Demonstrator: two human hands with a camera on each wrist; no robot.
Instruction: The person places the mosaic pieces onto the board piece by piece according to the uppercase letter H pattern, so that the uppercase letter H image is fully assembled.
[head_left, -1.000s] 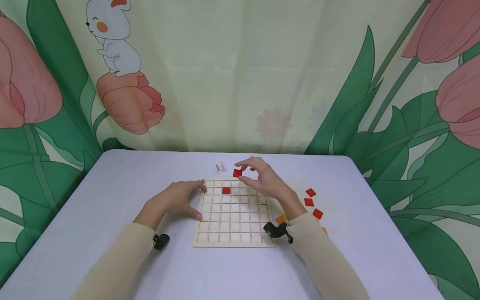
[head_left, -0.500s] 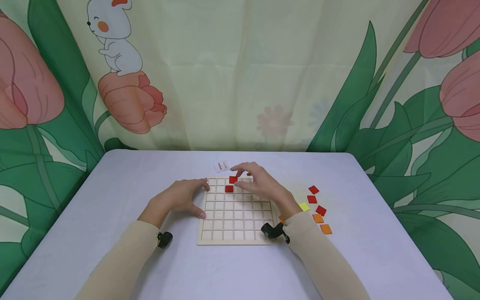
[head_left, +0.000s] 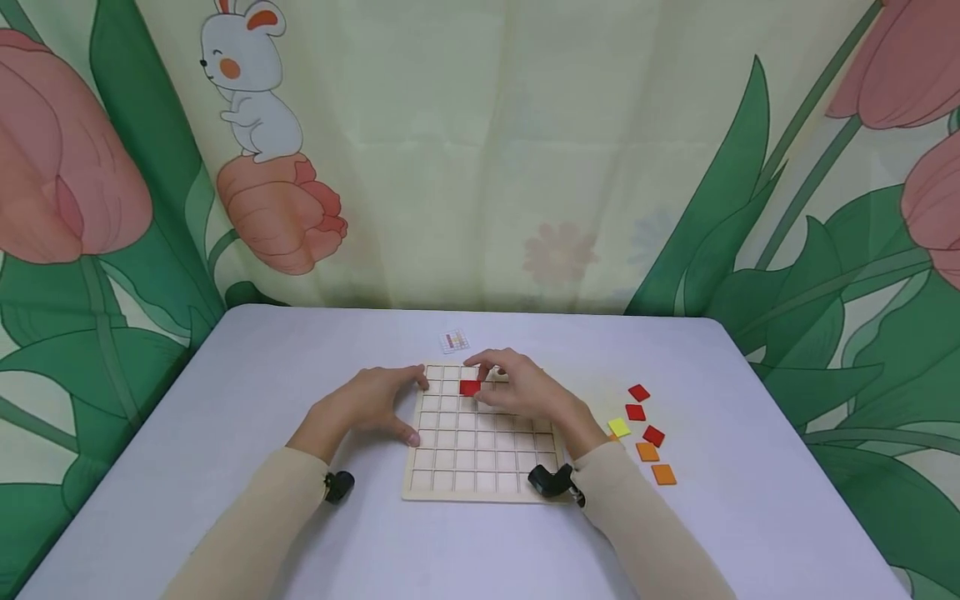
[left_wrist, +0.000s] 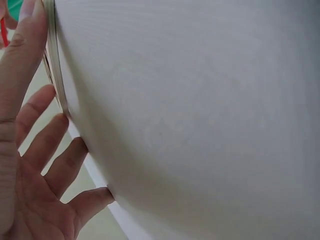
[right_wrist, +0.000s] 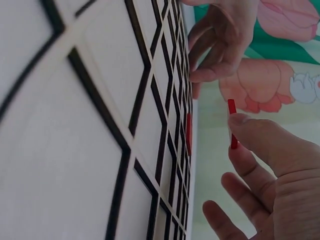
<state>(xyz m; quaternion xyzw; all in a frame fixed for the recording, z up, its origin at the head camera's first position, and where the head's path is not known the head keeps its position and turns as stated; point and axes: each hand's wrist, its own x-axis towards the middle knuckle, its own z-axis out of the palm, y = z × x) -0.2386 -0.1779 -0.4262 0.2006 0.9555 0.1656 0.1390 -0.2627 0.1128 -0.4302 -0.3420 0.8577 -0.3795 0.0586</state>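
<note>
My right hand (head_left: 525, 387) is over the upper part of a pale wooden grid board (head_left: 487, 479), pinching a small red square tile (right_wrist: 232, 122) between thumb and finger. In the right wrist view that tile is on edge and apart from the board. A second red tile (right_wrist: 189, 134) lies on the grid beyond it. From the head, the two overlap into one red patch. My left hand (head_left: 371, 404) has its fingers spread at the board's left edge. Its thumb touches that edge (left_wrist: 56, 60) in the left wrist view, and the other fingertips reach the tabletop.
Right of the board lie loose red tiles (head_left: 635, 412), a yellow tile (head_left: 618, 427) and orange tiles (head_left: 663, 474). A small printed card (head_left: 454, 341) with a coloured grid pattern sits behind the board. A patterned curtain (head_left: 480, 167) hangs behind the white table (head_left: 360, 542).
My right hand has brought the pinched red tile from behind the board's far edge toward me, over the grid near the placed tile. My left hand keeps its place at the left edge.
</note>
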